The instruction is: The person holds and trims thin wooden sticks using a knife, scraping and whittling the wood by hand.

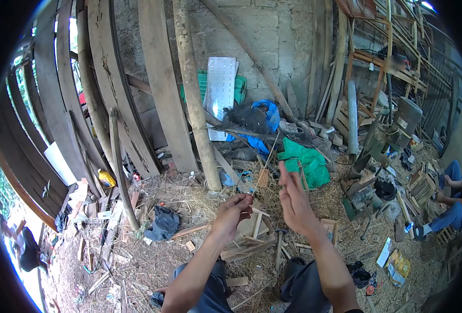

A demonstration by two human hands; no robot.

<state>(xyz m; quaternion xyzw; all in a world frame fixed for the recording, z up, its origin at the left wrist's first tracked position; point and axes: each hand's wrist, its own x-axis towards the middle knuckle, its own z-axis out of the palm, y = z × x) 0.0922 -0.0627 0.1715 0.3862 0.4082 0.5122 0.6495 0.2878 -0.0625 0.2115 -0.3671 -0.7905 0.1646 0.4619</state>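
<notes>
Littered ground, thin stick between left fingers.

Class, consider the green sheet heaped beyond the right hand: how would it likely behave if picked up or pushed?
The green sheet would probably hang floppy, since it lies crumpled in loose folds. It is likely light for its spread, as it looks thin. Pushed, it would probably bunch rather than roll, having no firm, rounded shape.
</notes>
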